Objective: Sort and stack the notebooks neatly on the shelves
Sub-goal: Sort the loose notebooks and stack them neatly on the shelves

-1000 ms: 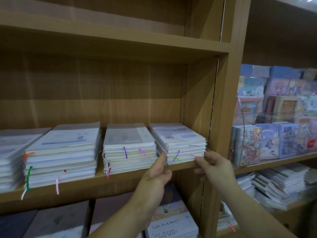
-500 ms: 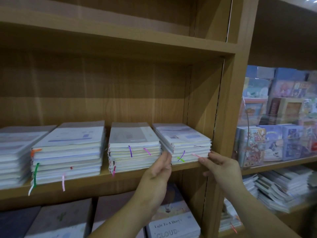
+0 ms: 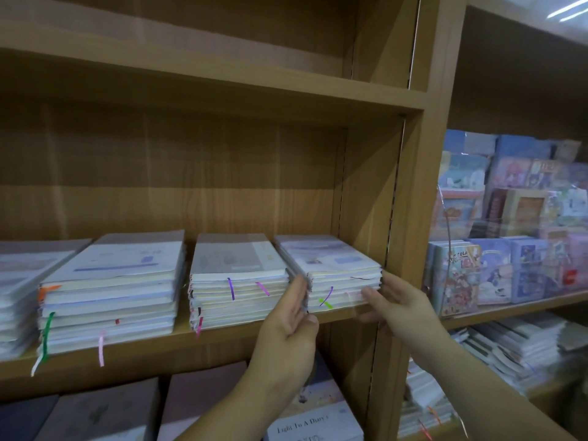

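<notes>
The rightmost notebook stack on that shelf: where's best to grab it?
Probably by its two front corners, coming from the front: the rightmost stack lies flat, its right side near the side panel, the neighbouring stack close on its left. The left hand and right hand flank it there.

Two bare hands were in view: L hand (image 3: 288, 318), R hand (image 3: 402, 305). L forearm (image 3: 232, 405) and R forearm (image 3: 477, 377) were bare to frame's lower edge.
</notes>
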{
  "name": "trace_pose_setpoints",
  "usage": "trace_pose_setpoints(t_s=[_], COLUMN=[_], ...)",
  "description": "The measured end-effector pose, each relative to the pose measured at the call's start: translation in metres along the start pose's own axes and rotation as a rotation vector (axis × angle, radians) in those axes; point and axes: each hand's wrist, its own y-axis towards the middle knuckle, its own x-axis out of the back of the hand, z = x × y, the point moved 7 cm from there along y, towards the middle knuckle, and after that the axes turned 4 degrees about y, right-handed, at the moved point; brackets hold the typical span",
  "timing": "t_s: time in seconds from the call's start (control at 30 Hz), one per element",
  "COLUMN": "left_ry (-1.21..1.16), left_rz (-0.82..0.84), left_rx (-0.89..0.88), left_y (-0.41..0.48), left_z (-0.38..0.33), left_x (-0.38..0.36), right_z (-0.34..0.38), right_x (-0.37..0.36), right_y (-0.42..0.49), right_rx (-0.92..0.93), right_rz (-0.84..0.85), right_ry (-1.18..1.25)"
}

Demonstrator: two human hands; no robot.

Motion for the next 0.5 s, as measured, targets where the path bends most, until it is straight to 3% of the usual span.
trace_pose_setpoints(t_s=[0.13,0.5], left_ry=[-0.051,-0.071], left_rz=[0.020,0.113], left_rx=[0.006,0.033], left_y=[0.0027,-0.0018], left_z=[-0.0003,0.0023], left_x=[-0.0033,-0.0087], right_z=[-0.0046,-0.0070], right_x=[-0.0013,0.0000], right_y=[0.0032,0.0053], right_rx=[-0.056,-0.027], right_rz=[-0.028,-0.047], right_ry=[0.090,0.045])
